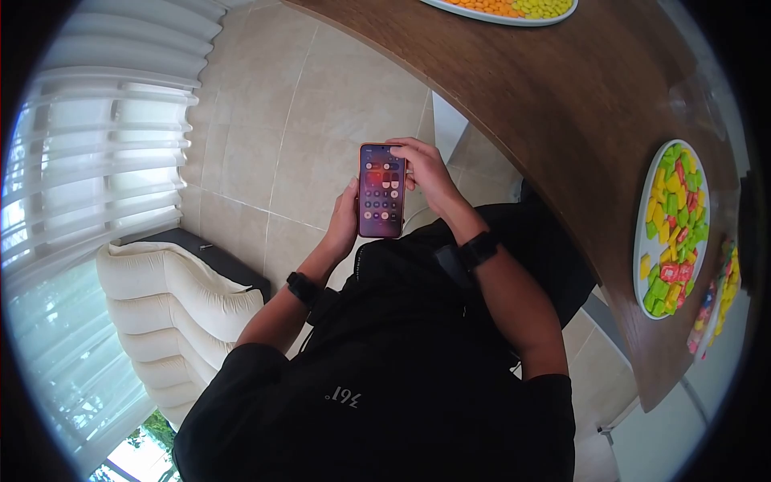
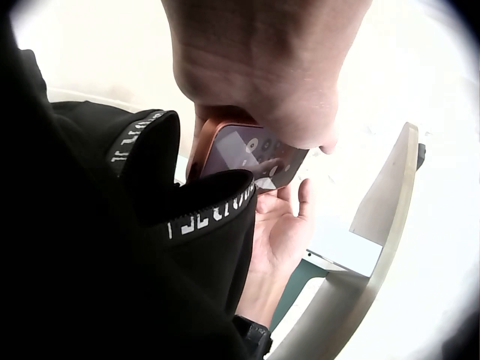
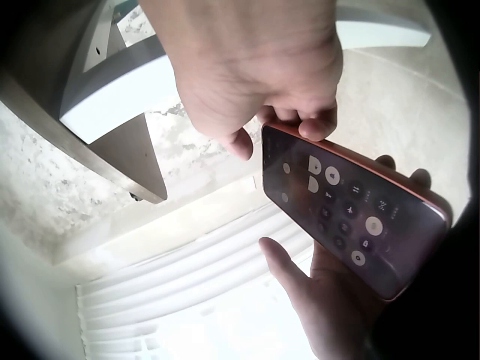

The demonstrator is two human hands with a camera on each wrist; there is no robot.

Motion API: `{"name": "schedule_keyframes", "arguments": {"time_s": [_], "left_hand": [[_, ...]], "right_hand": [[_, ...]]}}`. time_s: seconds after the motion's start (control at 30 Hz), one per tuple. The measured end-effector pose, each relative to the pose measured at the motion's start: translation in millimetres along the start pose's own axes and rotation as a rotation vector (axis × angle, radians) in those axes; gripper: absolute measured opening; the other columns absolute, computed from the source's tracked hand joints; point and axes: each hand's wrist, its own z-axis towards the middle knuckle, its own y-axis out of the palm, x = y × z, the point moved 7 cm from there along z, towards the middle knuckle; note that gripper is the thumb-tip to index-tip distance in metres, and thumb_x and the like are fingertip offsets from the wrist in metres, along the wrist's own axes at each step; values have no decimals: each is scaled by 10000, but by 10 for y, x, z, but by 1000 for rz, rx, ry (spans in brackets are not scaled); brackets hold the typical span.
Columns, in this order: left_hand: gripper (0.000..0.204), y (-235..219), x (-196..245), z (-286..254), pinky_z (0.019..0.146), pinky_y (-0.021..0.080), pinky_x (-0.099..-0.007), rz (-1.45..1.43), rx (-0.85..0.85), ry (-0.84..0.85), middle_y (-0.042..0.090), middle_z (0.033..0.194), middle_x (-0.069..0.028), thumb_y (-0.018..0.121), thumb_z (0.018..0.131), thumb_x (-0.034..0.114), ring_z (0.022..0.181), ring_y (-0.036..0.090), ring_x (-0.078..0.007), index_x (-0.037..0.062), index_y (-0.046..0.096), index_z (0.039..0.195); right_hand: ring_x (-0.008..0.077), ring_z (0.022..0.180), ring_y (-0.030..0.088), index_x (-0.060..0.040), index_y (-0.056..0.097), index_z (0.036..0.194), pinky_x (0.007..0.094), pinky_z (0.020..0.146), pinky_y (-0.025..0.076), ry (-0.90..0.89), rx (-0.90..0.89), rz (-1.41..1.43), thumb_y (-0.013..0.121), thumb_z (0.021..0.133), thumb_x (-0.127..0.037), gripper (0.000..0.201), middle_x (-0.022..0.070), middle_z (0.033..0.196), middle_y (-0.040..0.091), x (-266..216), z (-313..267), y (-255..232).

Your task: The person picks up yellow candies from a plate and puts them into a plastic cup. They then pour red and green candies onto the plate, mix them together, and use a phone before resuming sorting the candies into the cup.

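Note:
An upright phone (image 1: pixel 382 193) with an orange-red edge shows round icons on its lit screen. Along its left side, the left hand (image 1: pixel 344 223) grips it; in the right wrist view the left thumb (image 3: pixel 281 259) stands off the screen and fingertips show past the phone's (image 3: pixel 352 217) far edge. The right hand (image 1: pixel 431 177) is at the phone's upper right corner, one finger reaching over the top of the screen and others beside the edge. In the left wrist view, the left hand (image 2: pixel 259 75) partly covers the phone (image 2: pixel 244 154), and the right hand (image 2: pixel 281 232) shows beyond it.
A curved brown table (image 1: pixel 562 120) runs along the right, bearing a plate of wrapped sweets (image 1: pixel 673 233) and a dish of orange and yellow sweets (image 1: pixel 514 10). A cream padded seat (image 1: pixel 161 297) and white curtains (image 1: pixel 120 120) are at the left. Tiled floor (image 1: pixel 321 104) lies below.

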Motion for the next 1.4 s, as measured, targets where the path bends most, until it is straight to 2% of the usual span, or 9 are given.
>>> {"name": "schedule_keyframes", "arguments": {"time_s": [0.37, 0.47, 0.57, 0.63, 0.67, 0.77, 1.13, 1.3, 1.4], "left_hand": [[919, 313, 37, 128, 991, 571, -425, -326, -246, -123, 686, 1256, -170, 82, 1054, 729, 1122, 712, -309, 23, 505, 1462], [960, 269, 2, 162, 987, 586, -457, -385, -305, -147, 673, 1278, -185, 138, 1014, 800, 1138, 706, -334, 35, 516, 1453], [977, 181, -3, 185, 967, 597, -473, -377, -271, -153, 677, 1270, -185, 158, 995, 829, 1145, 701, -325, 41, 523, 1443], [994, 23, -32, 232, 954, 605, -484, -310, -65, -175, 680, 1258, -198, 191, 975, 858, 1157, 696, -320, 43, 528, 1435], [994, 5, -14, 255, 954, 605, -484, -308, -67, -175, 680, 1258, -198, 191, 975, 858, 1157, 696, -320, 43, 528, 1435], [993, 8, 111, 325, 981, 595, -488, -467, -195, -127, 675, 1278, -197, 217, 965, 869, 1167, 694, -319, 57, 526, 1446], [1040, 87, 202, 272, 1036, 562, -463, -393, -98, -164, 669, 1317, -202, 158, 960, 876, 1177, 689, -320, 43, 529, 1459], [1015, 40, 144, 285, 1006, 576, -456, -345, -123, -149, 669, 1321, -180, 163, 966, 869, 1165, 695, -298, 65, 525, 1470], [997, 50, 99, 267, 974, 593, -448, -307, -75, -178, 686, 1284, -167, 155, 978, 855, 1131, 710, -281, 71, 521, 1475]], "right_hand": [[62, 470, 479, -8, 711, 1145, 260, 390, 331, 28, -18, -11, 639, 992, -260, 303, 16, 753, 640, 19, -26, 39], [97, 557, 595, 15, 686, 1212, 272, 415, 407, 36, -43, -44, 688, 960, -269, 380, 55, 790, 683, 13, -42, 52], [179, 695, 708, 50, 613, 1340, 305, 519, 528, -189, 9, -262, 799, 860, -288, 616, 157, 990, 735, -37, -59, 82], [271, 978, 747, 72, 515, 1447, 349, 787, 606, -143, 57, -635, 888, 741, -309, 884, 249, 1243, 688, -6, -118, 50], [303, 1189, 686, 87, 421, 1513, 365, 1023, 542, -135, 19, -782, 926, 671, -259, 1041, 269, 1377, 619, 30, -124, 59], [303, 1339, 596, 100, 338, 1549, 368, 1129, 468, 25, -281, -522, 934, 639, -196, 1127, 260, 1391, 618, 271, -234, 169], [259, 1150, 697, 28, 428, 1436, 361, 990, 553, -95, -246, -452, 885, 674, -94, 897, 183, 1295, 683, 352, -200, 262], [230, 874, 741, 34, 622, 1222, 365, 851, 575, -25, -75, -516, 763, 911, -323, 493, 159, 979, 758, 190, -171, 174], [230, 794, 736, 41, 671, 1123, 364, 746, 569, -126, 46, -397, 724, 935, -466, 543, 151, 883, 749, 117, -128, 126]]}}
